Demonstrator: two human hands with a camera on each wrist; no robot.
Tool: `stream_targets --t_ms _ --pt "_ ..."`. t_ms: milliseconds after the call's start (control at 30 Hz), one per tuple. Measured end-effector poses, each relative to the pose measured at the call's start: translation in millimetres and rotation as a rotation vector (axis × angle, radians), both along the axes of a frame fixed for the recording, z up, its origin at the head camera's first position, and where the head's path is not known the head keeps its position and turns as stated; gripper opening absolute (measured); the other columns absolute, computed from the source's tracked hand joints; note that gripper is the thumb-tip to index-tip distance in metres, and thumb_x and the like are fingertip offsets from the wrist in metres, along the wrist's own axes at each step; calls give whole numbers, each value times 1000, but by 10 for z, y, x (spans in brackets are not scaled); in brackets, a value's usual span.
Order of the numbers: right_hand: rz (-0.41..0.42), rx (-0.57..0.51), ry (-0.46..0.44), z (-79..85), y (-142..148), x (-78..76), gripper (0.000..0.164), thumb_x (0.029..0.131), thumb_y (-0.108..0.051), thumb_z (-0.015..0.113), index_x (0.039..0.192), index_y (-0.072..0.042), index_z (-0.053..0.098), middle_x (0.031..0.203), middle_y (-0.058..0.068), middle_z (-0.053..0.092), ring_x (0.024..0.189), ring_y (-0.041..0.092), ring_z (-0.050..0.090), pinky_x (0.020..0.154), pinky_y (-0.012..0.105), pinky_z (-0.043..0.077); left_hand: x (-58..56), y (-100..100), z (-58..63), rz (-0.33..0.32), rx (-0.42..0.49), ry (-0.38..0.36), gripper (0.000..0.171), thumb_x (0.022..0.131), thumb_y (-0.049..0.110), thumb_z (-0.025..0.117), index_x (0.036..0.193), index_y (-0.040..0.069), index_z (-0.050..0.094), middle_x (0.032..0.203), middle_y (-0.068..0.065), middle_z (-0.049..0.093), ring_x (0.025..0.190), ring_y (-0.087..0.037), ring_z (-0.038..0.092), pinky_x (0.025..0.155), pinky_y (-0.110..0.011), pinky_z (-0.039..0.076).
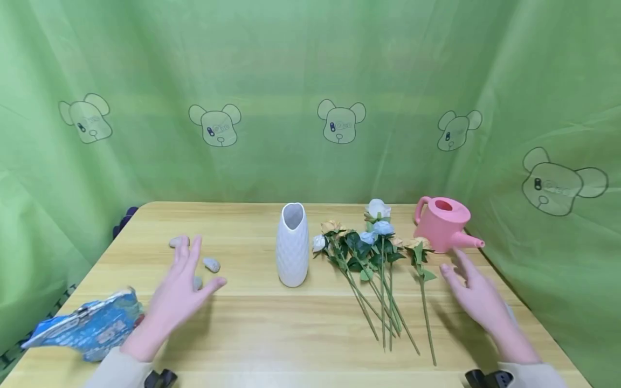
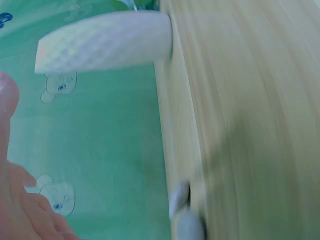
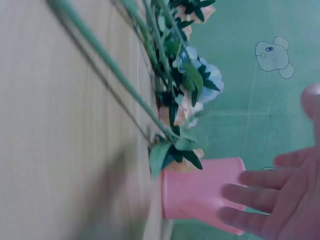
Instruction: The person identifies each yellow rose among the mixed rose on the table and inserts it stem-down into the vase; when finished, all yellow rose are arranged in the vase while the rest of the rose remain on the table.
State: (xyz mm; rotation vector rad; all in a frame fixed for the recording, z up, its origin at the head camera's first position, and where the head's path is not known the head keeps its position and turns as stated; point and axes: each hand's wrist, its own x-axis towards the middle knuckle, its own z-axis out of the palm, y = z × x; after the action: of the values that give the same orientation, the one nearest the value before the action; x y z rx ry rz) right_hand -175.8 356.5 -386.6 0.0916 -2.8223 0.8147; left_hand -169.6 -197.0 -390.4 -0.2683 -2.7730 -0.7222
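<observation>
My left hand [image 1: 176,293], fingers extended and thumb spread, hovers above the table's left side holding nothing. Close around it lie a few grey stones [image 1: 211,264], partly hidden by the hand. A crumpled blue plastic bag [image 1: 99,326] is beside the left wrist. On the right, my right hand [image 1: 477,299] is raised with fingers loosely extended and nothing in its grasp. Just beyond its fingertips sits a pink watering can [image 1: 443,223]. Left of that hand, a single peach rose [image 1: 421,245] lies on its long stem. A white textured vase [image 1: 292,253] stands upright mid-table.
Several artificial flowers, among them a blue rose [image 1: 384,228] and a white rose [image 1: 377,208], lie between vase and watering can, stems pointing toward me. A green curtain [image 1: 281,167] with bear faces encloses the wooden table [image 1: 247,334] at the back and sides.
</observation>
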Motion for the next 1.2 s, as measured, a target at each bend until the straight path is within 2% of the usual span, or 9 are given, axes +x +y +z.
stream_targets --t_ms 100,200,267,400,500,600,800,1033,1200 --pt "18 -136 -30 -42 -20 8 63 100 -36 39 146 0 15 126 38 43 106 51 50 83 61 43 -44 141 -19 -27 178 -54 91 86 54 58 149 25 -2 153 -10 -9 133 -47 15 92 -65 34" --pt "22 -272 -110 -108 -33 22 64 99 -34 42 142 8 19 121 38 47 97 42 60 75 45 53 -104 290 -60 -63 329 -41 85 86 45 62 150 27 9 154 -10 2 130 -46 26 99 -64 25" --pt "13 -358 -189 -165 -22 26 65 98 -33 45 141 9 21 119 37 50 89 34 64 69 38 55 -150 398 -96 -89 432 -34 81 86 40 64 149 26 15 153 -10 11 129 -44 30 101 -60 28" --pt "7 -514 -329 -289 20 -8 66 96 -30 53 135 14 25 106 28 61 82 27 66 70 39 56 -250 605 -155 -128 654 -42 79 83 33 70 147 19 26 149 -14 26 130 -38 32 101 -51 35" --pt "3 -610 -401 -351 24 -30 67 93 -26 57 132 17 24 96 19 65 78 26 66 68 41 56 -333 741 -193 -121 795 -36 76 81 31 73 144 17 32 142 -18 39 126 -34 41 98 -49 39" --pt "-28 -664 -452 -388 -19 -42 66 90 -22 61 132 16 27 93 14 64 75 25 65 68 40 56 -410 862 -218 -103 906 -9 74 79 26 75 141 17 37 133 -18 49 120 -31 48 95 -48 42" --pt "-84 -676 -478 -401 -134 -71 58 86 -8 64 130 15 33 87 14 64 71 24 63 66 40 56 -542 1066 -222 -138 1013 -1 73 77 17 78 139 14 40 128 -17 52 115 -30 52 94 -50 43" --pt "-98 -653 -486 -445 -176 -118 54 82 -1 66 124 16 37 83 15 59 67 21 61 64 38 57 -708 1223 -192 -239 1041 -78 76 77 12 77 141 16 37 134 -18 46 120 -31 47 99 -49 38" --pt "-94 -656 -481 -433 -173 -125 53 82 0 65 125 15 37 86 14 58 68 20 59 63 36 57 -783 1265 -155 -305 1084 -133 77 75 1 75 141 9 35 133 -23 46 119 -34 47 100 -44 39"
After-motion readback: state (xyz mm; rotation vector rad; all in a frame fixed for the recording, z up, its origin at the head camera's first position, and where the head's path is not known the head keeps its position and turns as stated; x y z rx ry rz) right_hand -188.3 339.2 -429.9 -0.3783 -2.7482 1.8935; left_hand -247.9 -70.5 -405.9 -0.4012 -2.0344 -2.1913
